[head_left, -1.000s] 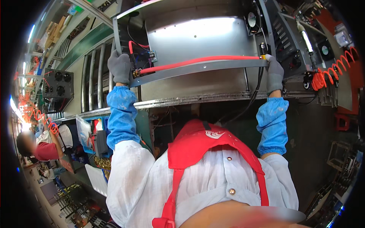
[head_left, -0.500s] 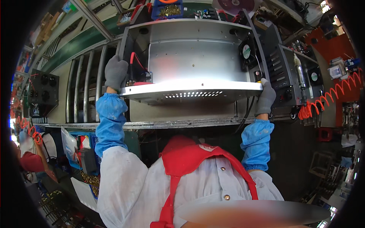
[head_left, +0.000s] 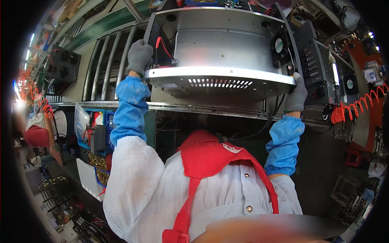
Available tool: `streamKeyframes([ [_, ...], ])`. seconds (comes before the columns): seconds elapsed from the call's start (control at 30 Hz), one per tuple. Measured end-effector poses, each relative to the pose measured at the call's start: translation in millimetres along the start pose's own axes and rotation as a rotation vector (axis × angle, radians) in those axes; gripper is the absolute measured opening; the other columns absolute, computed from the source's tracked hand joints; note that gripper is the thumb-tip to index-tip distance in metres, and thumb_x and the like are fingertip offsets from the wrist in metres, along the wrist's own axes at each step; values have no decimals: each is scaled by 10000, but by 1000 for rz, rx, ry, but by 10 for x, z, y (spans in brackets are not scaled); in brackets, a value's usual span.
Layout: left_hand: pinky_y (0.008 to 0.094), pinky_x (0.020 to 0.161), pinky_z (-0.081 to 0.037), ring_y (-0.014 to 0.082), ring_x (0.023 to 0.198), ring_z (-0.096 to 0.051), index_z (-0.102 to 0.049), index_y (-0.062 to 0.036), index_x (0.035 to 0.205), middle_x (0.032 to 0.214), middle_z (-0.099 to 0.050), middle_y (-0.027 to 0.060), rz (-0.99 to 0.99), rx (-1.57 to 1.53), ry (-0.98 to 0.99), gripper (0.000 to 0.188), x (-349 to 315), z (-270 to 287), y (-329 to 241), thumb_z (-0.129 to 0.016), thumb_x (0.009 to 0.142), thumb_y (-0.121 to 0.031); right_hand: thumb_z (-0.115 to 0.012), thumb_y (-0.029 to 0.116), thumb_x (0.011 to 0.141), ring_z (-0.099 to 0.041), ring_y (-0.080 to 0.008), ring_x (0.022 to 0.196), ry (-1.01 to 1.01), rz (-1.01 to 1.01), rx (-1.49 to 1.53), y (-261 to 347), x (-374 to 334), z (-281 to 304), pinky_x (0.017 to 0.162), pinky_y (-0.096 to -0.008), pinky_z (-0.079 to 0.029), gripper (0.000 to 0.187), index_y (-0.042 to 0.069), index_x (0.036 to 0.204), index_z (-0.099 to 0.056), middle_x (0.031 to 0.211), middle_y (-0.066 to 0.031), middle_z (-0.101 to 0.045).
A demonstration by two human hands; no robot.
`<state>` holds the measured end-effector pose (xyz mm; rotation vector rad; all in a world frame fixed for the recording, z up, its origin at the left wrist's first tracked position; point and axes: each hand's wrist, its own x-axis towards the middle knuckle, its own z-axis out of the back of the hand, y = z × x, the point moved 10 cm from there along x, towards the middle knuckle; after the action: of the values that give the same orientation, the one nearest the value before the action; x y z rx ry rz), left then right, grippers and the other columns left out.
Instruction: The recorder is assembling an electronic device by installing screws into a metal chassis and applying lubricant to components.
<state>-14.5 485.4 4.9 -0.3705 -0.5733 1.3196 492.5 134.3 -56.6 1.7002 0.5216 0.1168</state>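
An open metal equipment case point(head_left: 214, 44) lies in front of me, its bare inner floor facing up. Its near panel point(head_left: 219, 77) has rows of vent slots. My left hand point(head_left: 139, 56), in a grey glove, grips the case's near left corner, fingers curled over the edge. At the near right corner, my right hand point(head_left: 297, 94), gloved the same way, is closed round the edge; its fingertips are partly hidden. Inside, a fan point(head_left: 279, 45) sits by the right wall, and a red cable point(head_left: 162, 44) arcs beside the left wall. Black cables point(head_left: 275, 107) hang below the near right side.
Metal rollers point(head_left: 109, 65) run left of the case. A dark grey unit point(head_left: 60, 69) stands at the far left, another point(head_left: 314, 60) close on the right. An orange coiled hose point(head_left: 360, 103) hangs at right. Small parts bins point(head_left: 99, 162) stand lower left; a person's arm point(head_left: 54, 137) shows beyond.
The case and both my hands now appear higher and further right in the view, as do the surroundings, so the view has shifted. Both hands keep their hold on the case's corners.
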Motion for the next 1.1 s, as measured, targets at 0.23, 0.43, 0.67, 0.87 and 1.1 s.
streamKeyframes([
  [0.23, 492, 693, -479, 420, 757, -619, -632, -4, 844, 766, -630, 239, 111, -53, -56, 277, -1170, 427, 123, -599, 744, -260, -692, 314, 873, -627, -175, 911, 130, 61, -32, -81, -505, 490, 816, -319, -497, 361, 11, 1070, -690, 964, -61, -660],
  [0.43, 338, 736, -505, 215, 766, -647, -667, 21, 1060, 834, -677, 123, -7, -502, 15, 494, -1572, 592, 179, -604, 933, -453, -659, 378, 909, -617, -207, 936, 153, 95, -97, -107, -288, 632, 868, -309, -479, 453, -18, 1129, -662, 1018, -114, -650],
  [0.67, 434, 850, -525, 396, 993, -660, -713, -40, 1025, 1084, -674, 254, 330, 312, 176, 490, -2287, 627, 2259, -631, 843, -487, -600, 413, 958, -602, -201, 1006, 165, 57, -204, -60, -497, 506, 920, -310, -470, 525, -33, 1235, -607, 1117, -126, -624],
  [0.87, 437, 925, -524, 361, 1067, -660, -679, -36, 1093, 1152, -675, 217, 659, 553, 328, 528, -2471, -188, 2611, -755, 756, -436, -567, 365, 983, -578, -222, 1116, -43, 240, -203, 319, -587, 757, 984, -329, -457, 533, -63, 1300, -548, 1240, -146, -587],
  [1.1, 438, 913, -540, 346, 1109, -654, -627, -61, 1197, 1195, -670, 183, 552, 587, 725, 566, -2213, -362, 2507, -773, 745, -370, -599, 170, 962, -569, -230, 1150, -21, 705, -392, 981, -1942, -413, 1017, -352, -443, 425, -70, 1308, -541, 1262, -158, -598],
])
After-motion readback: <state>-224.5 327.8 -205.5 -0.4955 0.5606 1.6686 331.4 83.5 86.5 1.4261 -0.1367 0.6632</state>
